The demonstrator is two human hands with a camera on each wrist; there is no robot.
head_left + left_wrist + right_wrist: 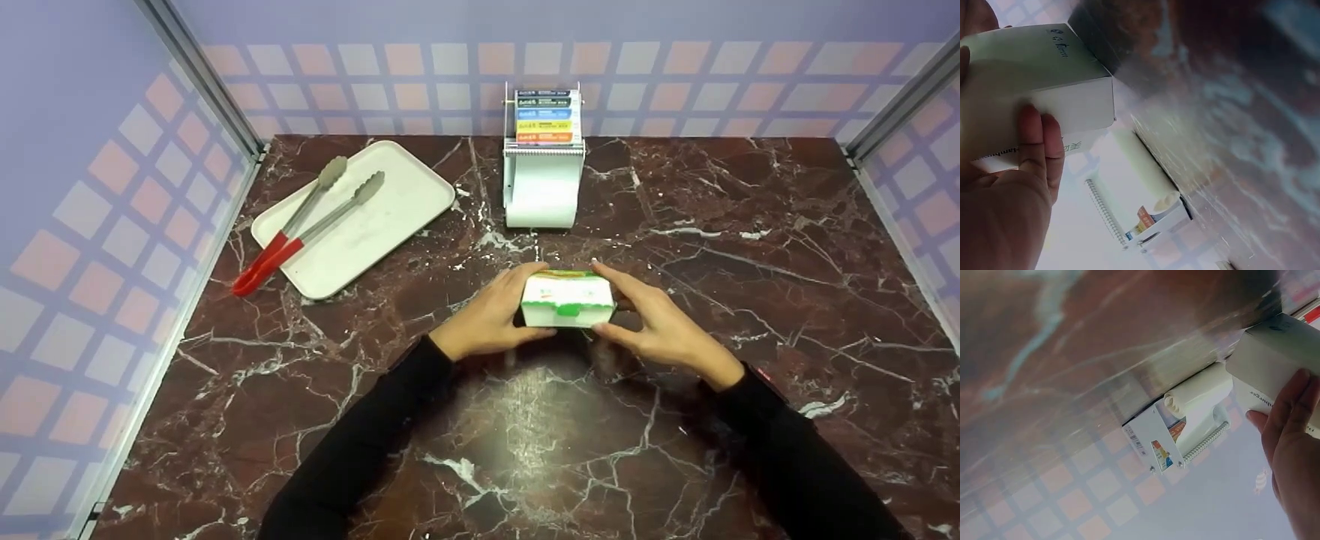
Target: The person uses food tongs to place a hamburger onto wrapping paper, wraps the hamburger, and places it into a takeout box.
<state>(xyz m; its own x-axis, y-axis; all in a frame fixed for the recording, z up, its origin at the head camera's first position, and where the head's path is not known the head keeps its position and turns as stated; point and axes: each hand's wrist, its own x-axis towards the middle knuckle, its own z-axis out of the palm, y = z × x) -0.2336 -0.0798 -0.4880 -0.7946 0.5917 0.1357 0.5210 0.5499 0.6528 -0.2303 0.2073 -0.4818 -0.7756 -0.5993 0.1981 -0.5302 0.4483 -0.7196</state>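
A small white and green cardboard hamburger box (568, 300), its lid closed, is held between both hands near the middle of the table. My left hand (491, 315) grips its left side, with fingers lying along the wall and the thumb at the near edge. On the opposite side, my right hand (660, 319) grips it between thumb and fingers. In the left wrist view, a box face (1033, 62) with small printed marks shows, and the box appears raised off the tabletop. Printed lettering is partly visible on the box (1266, 363) in the right wrist view.
Behind the box stands a white spiral-bound flip calendar (544, 187) with coloured strips on top. A white tray (405, 232) lies at the back left, with red-handled metal tongs (300, 232) across it. Tile-patterned panels (112, 225) border the dark marbled table (750, 300).
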